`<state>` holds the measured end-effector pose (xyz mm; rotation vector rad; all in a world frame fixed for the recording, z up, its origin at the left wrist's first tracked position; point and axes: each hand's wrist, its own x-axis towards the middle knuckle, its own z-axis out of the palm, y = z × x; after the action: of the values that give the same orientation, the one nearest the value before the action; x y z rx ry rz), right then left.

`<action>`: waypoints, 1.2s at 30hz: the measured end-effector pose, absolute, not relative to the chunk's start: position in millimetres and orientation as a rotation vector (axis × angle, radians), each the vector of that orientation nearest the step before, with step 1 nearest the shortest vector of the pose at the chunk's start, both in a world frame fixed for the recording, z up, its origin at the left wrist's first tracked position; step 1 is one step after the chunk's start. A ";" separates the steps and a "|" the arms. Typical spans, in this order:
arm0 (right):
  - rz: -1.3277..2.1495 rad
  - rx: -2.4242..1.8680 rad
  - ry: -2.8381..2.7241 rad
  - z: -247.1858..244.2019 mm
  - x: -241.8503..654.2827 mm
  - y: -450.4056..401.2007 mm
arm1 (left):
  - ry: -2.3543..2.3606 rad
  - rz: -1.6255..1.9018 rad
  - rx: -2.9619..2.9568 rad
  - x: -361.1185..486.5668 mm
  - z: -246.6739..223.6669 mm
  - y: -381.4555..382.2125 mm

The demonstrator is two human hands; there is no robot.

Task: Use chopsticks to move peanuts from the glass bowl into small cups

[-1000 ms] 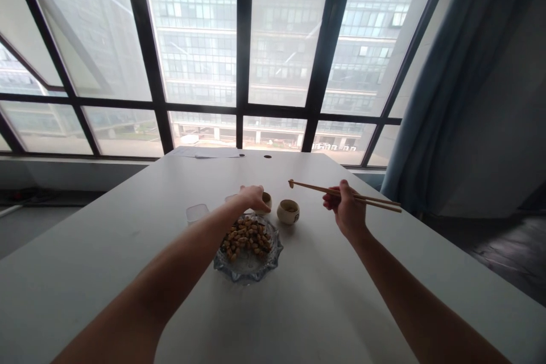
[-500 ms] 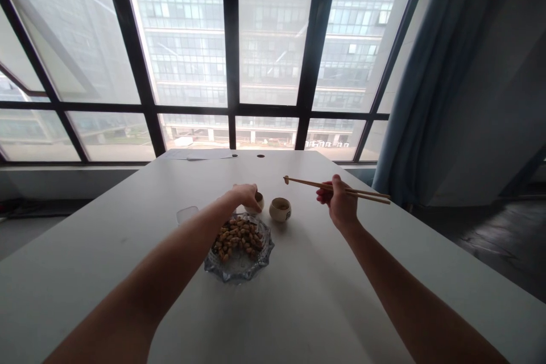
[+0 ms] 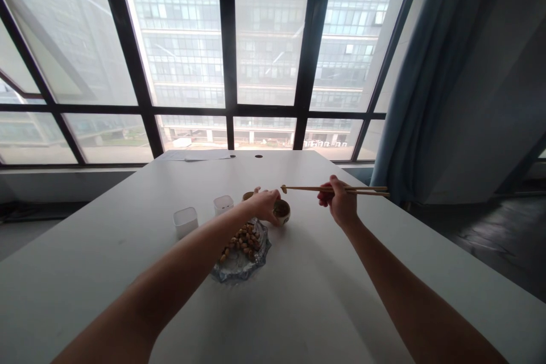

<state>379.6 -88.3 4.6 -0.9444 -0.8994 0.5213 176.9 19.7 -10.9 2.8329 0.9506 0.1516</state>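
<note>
My left hand (image 3: 266,205) has its fingers round the left side of a small round cup (image 3: 282,212), which tilts slightly. A second cup (image 3: 247,196) stands just behind that hand, mostly hidden by it. My right hand (image 3: 338,199) holds a pair of wooden chopsticks (image 3: 313,188) pointing left. At their tips, above and behind the gripped cup, is a small pale brown piece (image 3: 284,188). Under my left forearm sits a scalloped glass bowl (image 3: 239,271) with many peanut-like pieces (image 3: 247,240), partly covered by the arm.
Two clear square containers (image 3: 185,220) (image 3: 223,203) stand left of the bowl on the white table (image 3: 128,239). Papers (image 3: 191,154) lie at the table's far edge, near two dark holes. Windows rise behind, and a blue curtain (image 3: 409,102) hangs at the right.
My left hand has moved right from the left cup to the right cup and taken hold of it. The chopsticks are more level, their tips slightly lower. More of the clear containers shows.
</note>
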 end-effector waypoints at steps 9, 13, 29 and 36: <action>0.569 -1.099 -1.063 1.3 376.6 -92.6 | 0.956 0.158 2.864 173.7 -11.7 17.0; 0.544 -1.146 -1.116 6.5 367.6 -95.3 | 1.016 0.045 2.823 174.2 -7.9 16.8; 0.940 -1.144 -1.788 10.5 277.6 -133.3 | 1.345 1.051 2.703 -24.4 4.4 13.1; 0.691 -1.108 -1.578 5.6 275.9 -129.1 | 1.459 1.303 2.418 -80.8 -39.4 0.3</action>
<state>275.9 -129.1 5.6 -1.1083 -1.5783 0.6908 -80.8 0.3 -39.4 2.4181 1.4592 1.3029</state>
